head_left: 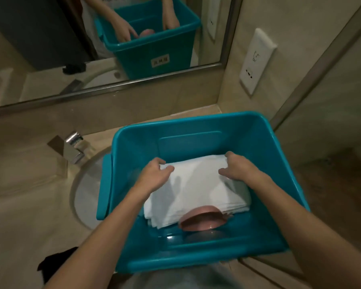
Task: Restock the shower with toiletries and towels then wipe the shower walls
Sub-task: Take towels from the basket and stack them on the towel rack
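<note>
A teal plastic bin (248, 138) rests on the vanity counter, partly over the basin. Inside it lies a stack of folded white towels (194, 190). My left hand (156, 174) grips the stack's far left corner, fingers curled over the edge. My right hand (236, 167) grips the far right corner the same way. A pink soap dish (202, 220) sits tilted at the near edge of the towels, touching them. The bin floor beneath the towels is hidden.
A white basin (86, 190) lies left of the bin, with a chrome faucet (73, 151) behind it. A mirror (50, 49) spans the back wall. A white wall socket (256, 61) is at the right. A dark cloth (54, 263) lies at the counter's near edge.
</note>
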`<state>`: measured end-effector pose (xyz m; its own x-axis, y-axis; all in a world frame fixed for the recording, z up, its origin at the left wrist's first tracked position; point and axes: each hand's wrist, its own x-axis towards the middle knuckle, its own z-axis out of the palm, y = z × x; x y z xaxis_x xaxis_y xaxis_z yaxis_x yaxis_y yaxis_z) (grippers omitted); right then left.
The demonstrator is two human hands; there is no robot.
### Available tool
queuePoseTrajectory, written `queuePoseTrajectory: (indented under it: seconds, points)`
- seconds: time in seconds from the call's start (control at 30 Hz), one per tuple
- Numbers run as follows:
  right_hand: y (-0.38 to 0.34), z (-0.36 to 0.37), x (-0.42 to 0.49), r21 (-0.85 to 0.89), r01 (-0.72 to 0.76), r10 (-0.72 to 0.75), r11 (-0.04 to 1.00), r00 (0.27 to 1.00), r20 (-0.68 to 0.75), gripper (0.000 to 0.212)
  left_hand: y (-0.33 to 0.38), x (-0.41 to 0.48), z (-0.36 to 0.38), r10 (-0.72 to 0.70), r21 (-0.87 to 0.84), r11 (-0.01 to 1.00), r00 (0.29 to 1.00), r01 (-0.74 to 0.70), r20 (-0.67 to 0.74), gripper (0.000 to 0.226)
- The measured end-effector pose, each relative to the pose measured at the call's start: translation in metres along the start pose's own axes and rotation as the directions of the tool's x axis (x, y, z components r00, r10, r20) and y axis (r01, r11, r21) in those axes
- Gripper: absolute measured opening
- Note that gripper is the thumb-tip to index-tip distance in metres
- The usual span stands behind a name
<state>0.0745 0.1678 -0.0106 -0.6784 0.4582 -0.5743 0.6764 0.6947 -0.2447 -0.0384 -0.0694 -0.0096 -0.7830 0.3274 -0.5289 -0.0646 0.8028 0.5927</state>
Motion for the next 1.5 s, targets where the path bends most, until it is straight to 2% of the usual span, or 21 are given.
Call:
queuePoseTrajectory:
  seconds: [0.03,0.1,0.23,0.33,0.4,0.47,0.6,0.73,0.87,1.03,1.1,1.17,1.2,1.27,1.4,1.5]
  points:
    - [0.0,-0.001,0.01,-0.029,-0.001,0.002,1.0,1.0,0.022,0.033,-0.001,0.006,0.004,-0.025,0.079,0.997,0.999,0.022,0.034,0.048]
    - [0.001,-0.001,0.028,-0.102,0.018,-0.011,0.995,0.998,0.063,0.033,-0.004,0.014,0.011,-0.068,0.234,0.971,0.994,0.048,0.082,0.047]
    - [0.009,0.004,0.056,-0.254,0.12,-0.077,0.96,0.982,0.172,0.061,-0.015,0.023,0.021,-0.075,0.508,0.861,0.993,0.017,0.093,0.047]
    - [0.013,-0.001,0.073,-0.257,0.142,-0.075,0.956,0.964,0.254,0.082,-0.014,0.023,0.031,-0.033,0.602,0.798,0.994,-0.038,0.106,0.065]
    - [0.013,-0.006,0.082,-0.273,0.165,-0.083,0.948,0.954,0.29,0.091,-0.013,0.02,0.038,-0.006,0.647,0.761,0.995,-0.06,0.1,0.075]
    - [0.013,-0.009,0.091,-0.295,0.168,-0.068,0.941,0.945,0.321,0.091,-0.015,0.02,0.042,0.014,0.656,0.752,0.997,-0.062,0.079,0.077]
    - [0.008,-0.015,0.101,-0.334,0.163,-0.017,0.928,0.917,0.399,0.079,-0.02,0.024,0.044,0.007,0.621,0.783,0.999,-0.037,0.051,0.08]
    - [0.006,-0.019,0.097,-0.319,0.132,0.009,0.939,0.914,0.405,0.089,-0.027,0.031,0.045,0.014,0.598,0.801,0.999,-0.033,0.036,0.083]
    - [0.01,-0.026,0.081,-0.149,0.05,0.003,0.988,0.941,0.338,0.089,-0.03,0.036,0.044,0.006,0.591,0.807,0.999,-0.025,0.035,0.091]
    - [0.019,-0.027,0.048,0.232,-0.035,-0.011,0.972,0.98,0.196,0.092,-0.03,0.038,0.046,-0.006,0.583,0.812,1.0,-0.005,0.017,0.1]
    - [0.021,-0.018,0.031,0.499,-0.049,0.011,0.865,0.997,0.08,0.092,-0.031,0.037,0.047,-0.009,0.575,0.818,1.0,0.002,0.011,0.098]
    - [0.02,-0.003,0.014,0.761,-0.083,0.141,0.644,0.99,-0.011,0.08,-0.031,0.036,0.048,-0.003,0.568,0.823,1.0,0.0,0.004,0.096]
    - [0.02,0.007,0.007,0.826,-0.1,0.204,0.554,0.979,-0.018,0.074,-0.032,0.035,0.049,0.002,0.565,0.825,1.0,-0.003,0.002,0.096]
    - [0.023,0.023,0.001,0.846,-0.136,0.254,0.516,0.967,0.0,0.063,-0.033,0.034,0.05,0.008,0.561,0.828,1.0,-0.004,-0.005,0.096]
    - [0.033,0.023,0.002,0.792,-0.202,0.194,0.576,0.975,0.108,0.043,-0.034,0.033,0.047,-0.015,0.518,0.856,1.0,0.008,0.009,0.091]
    - [0.031,0.019,-0.002,0.771,-0.13,0.145,0.623,0.988,0.05,0.031,-0.033,0.035,0.044,-0.102,0.373,0.923,0.995,0.093,0.003,0.08]
